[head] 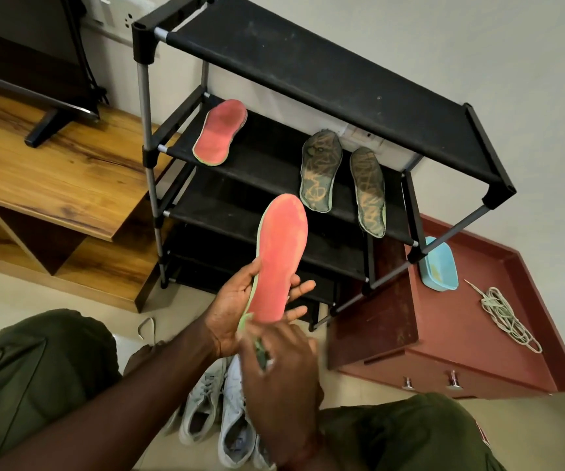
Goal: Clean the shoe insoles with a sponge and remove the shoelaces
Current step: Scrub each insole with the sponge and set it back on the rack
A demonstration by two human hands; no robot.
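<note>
A red insole (283, 256) is held upright in front of the shoe rack (308, 79), its toe end raised towards the rack's middle shelves and its red face turned towards the camera, so that the whole surface is open to wiping. It is gripped at the heel end by the left hand (237, 300): the thumb is laid along the left edge and the fingers are spread behind as a backing, probably so that the thin foam is not bent under pressure. The heel is met by the right hand (284, 379), whose fingers are curled round what is taken to be a green sponge (260, 351). That hand is blurred, so the exact grip cannot be told.

On a shelf of the rack a second red insole (220, 132) is laid at the left and two dark patterned insoles (320, 171) at the right, apparently set out apart to dry. A blue tub (439, 266) is seen behind the rack's right legs on a maroon drawer unit (444, 334), within reach for wetting the sponge. Loose shoelaces (505, 317) are piled farther right of the rack on the same unit, so at least some lace removal is judged done. White sneakers (220, 402) are left on the floor in front of the rack, below the hands.
</note>
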